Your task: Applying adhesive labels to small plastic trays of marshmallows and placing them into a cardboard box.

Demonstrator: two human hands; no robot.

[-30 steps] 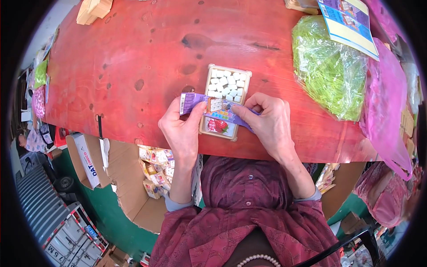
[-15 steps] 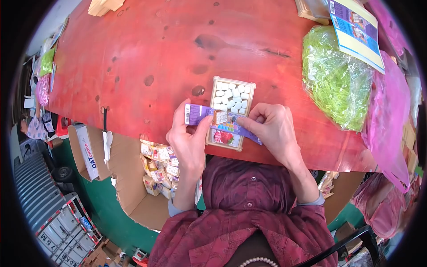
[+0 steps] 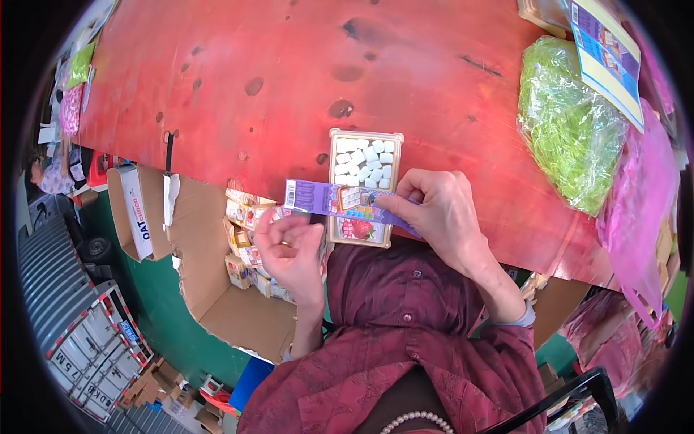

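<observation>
A cream rectangular box (image 3: 398,155) lies upright on the red table near its front edge. White pillow-shaped pieces (image 3: 363,160) fill its far part, and a picture of strawberries (image 3: 358,230) shows in the near part. Across its middle lies a purple printed label strip (image 3: 311,197), its left end sticking out past the box. My right hand (image 3: 442,215) pinches the strip's right end between thumb and fingers at the box's right side. Below the strip's left end, my left hand (image 3: 290,253) is off it, palm partly up, fingers loosely curled and apart, holding nothing.
Left of my lap, an open cardboard box (image 3: 210,289) holds several small packs (image 3: 242,271). At the table's right lie a clear bag of lime-green shreds (image 3: 571,130), a printed label sheet (image 3: 611,58) and a pink plastic bag (image 3: 632,210). A person (image 3: 54,173) is at far left.
My left hand has let go of the strip's left end and drawn down and left. The right hand still pinches the other end. The view has shifted slightly.
</observation>
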